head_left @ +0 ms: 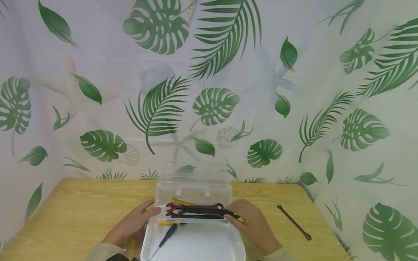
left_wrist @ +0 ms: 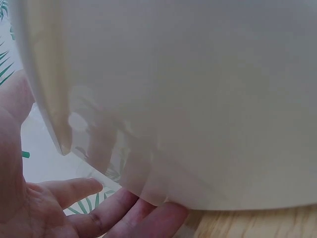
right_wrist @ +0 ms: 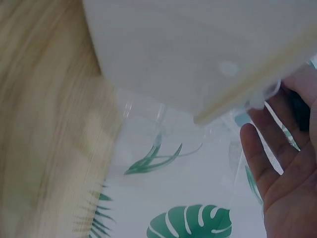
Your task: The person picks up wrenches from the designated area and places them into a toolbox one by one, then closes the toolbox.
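A white plastic toolbox (head_left: 196, 248) with its clear lid (head_left: 193, 195) raised stands on the table. Across its rear lies a tray (head_left: 162, 219) with several wrenches: a gold wrench (head_left: 177, 201), a red wrench (head_left: 173, 207) and black ones. My left hand (head_left: 138, 217) holds the box's left side, thumb over the edge and fingers against the outer wall (left_wrist: 198, 124). At the right end of the tray, my right hand (head_left: 249, 219) pinches one end of a black wrench (head_left: 202, 210). Inside the box are a black screwdriver (head_left: 168, 233) and a partly hidden yellow-handled tool (head_left: 164, 223).
A purple wrench (head_left: 295, 223) lies apart on the wooden table (head_left: 81, 210), right of the box. Behind the table hangs a white cloth (head_left: 228, 145) printed with green leaves; the raised lid stands close to it.
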Tool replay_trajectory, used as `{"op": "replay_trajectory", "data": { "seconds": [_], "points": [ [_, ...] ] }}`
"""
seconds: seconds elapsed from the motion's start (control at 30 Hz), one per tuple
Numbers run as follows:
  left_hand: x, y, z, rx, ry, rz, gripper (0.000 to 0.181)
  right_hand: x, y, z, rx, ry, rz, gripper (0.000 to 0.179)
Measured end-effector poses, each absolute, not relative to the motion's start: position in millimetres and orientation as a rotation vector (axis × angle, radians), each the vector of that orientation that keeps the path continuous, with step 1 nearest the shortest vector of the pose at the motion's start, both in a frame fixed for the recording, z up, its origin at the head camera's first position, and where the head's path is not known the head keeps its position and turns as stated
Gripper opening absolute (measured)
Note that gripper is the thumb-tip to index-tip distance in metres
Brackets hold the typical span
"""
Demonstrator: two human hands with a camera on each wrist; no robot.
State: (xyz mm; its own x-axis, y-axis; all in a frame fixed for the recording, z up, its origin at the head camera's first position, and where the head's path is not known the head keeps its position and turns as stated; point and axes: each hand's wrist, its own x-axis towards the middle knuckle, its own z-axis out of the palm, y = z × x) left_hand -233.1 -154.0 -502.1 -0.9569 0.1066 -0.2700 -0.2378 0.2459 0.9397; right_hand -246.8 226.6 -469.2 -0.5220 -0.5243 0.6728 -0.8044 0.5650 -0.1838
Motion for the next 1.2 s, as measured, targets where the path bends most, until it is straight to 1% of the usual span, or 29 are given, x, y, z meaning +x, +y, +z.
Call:
{"op": "replay_trajectory", "data": {
  "seconds": [0.23, 0.37, 0.5, 0.6, 0.73, 0.87, 1.03, 1.1, 1.2],
  "points": [
    [-233, -156, -504, -0.110, 2.224, 1.792, 0.074, -252, 213, -466, 1.035, -2.357, 0.609, 0.019],
    [-235, -155, -504, -0.110, 2.212, 1.791, 0.076, -258, 212, -463, 1.069, -2.397, 0.618, 0.018],
    [-235, -155, -503, -0.095, 2.199, 1.798, 0.077, -263, 212, -461, 1.110, -2.409, 0.616, 0.019],
    [-235, -154, -502, -0.114, 2.202, 1.794, 0.077, -264, 213, -459, 1.092, -2.445, 0.677, 0.024],
    [-235, -154, -502, -0.152, 2.228, 1.771, 0.077, -259, 219, -459, 0.913, -2.511, 0.785, 0.028],
    [-235, -153, -502, -0.147, 2.255, 1.745, 0.079, -252, 231, -463, 0.662, -2.542, 0.859, 0.019],
    [-235, -155, -503, -0.152, 2.267, 1.718, 0.080, -250, 237, -467, 0.406, -2.661, 1.251, 0.008],
    [-235, -155, -504, -0.157, 2.278, 1.708, 0.080, -250, 236, -468, 0.333, -2.716, 1.338, 0.007],
    [-235, -155, -505, -0.160, 2.282, 1.704, 0.080, -252, 234, -469, 0.281, -2.754, 1.331, 0.004]
  ]
}}
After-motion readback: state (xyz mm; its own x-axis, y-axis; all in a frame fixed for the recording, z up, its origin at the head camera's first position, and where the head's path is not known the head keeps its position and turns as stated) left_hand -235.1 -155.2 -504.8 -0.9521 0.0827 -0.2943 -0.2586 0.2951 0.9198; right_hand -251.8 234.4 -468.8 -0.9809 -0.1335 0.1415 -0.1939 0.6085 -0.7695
